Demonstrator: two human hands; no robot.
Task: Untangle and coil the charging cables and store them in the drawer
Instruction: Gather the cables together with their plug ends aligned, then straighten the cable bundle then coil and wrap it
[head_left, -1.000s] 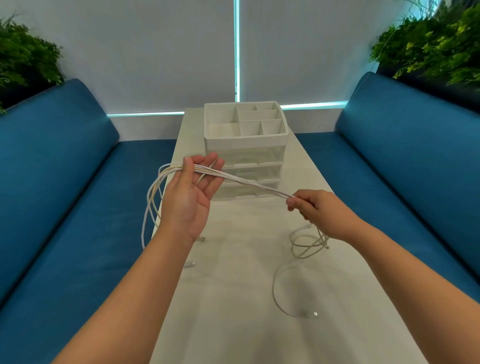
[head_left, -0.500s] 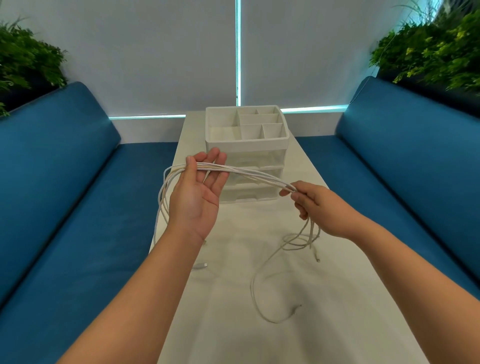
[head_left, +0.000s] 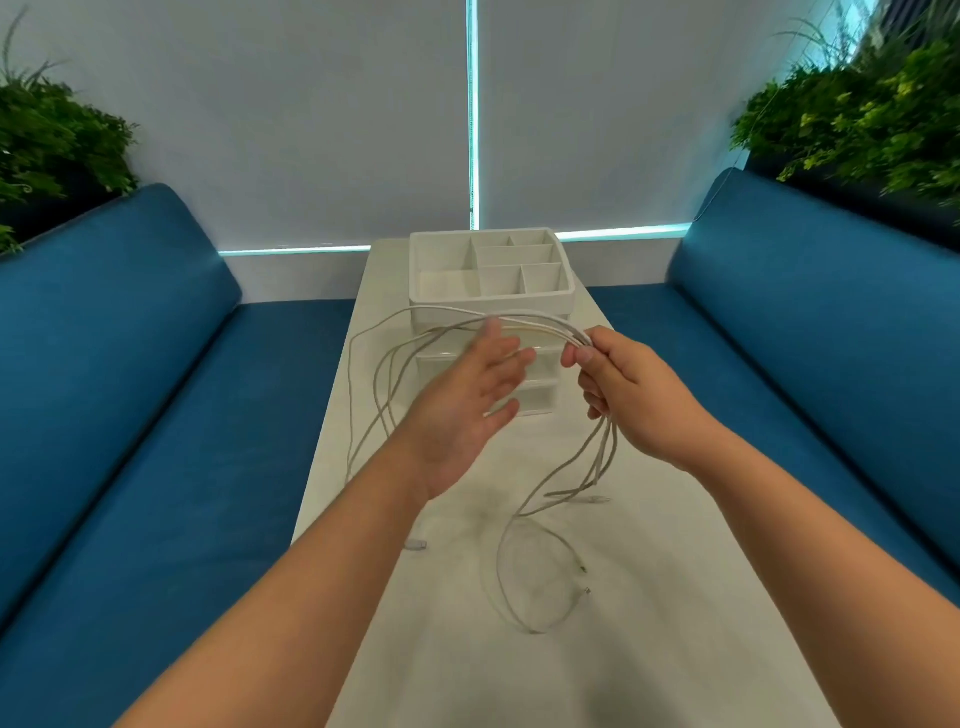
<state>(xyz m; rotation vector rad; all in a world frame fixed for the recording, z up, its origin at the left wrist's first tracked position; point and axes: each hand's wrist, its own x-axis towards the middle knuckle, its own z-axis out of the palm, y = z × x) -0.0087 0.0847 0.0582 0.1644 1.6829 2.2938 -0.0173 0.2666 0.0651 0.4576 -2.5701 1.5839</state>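
White table (head_left: 649, 649): cables (head_left: 441, 317) between both hands (head_left: 631, 389).

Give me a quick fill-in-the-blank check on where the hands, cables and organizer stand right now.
1. The bundle of white cables is pinched by the ____ hand.
2. The left hand is ____, its fingers straight beneath the strands.
3. The white drawer organizer stands on the ____ table.
4. The benches on both sides are ____.

Missing words: right; open; white; blue
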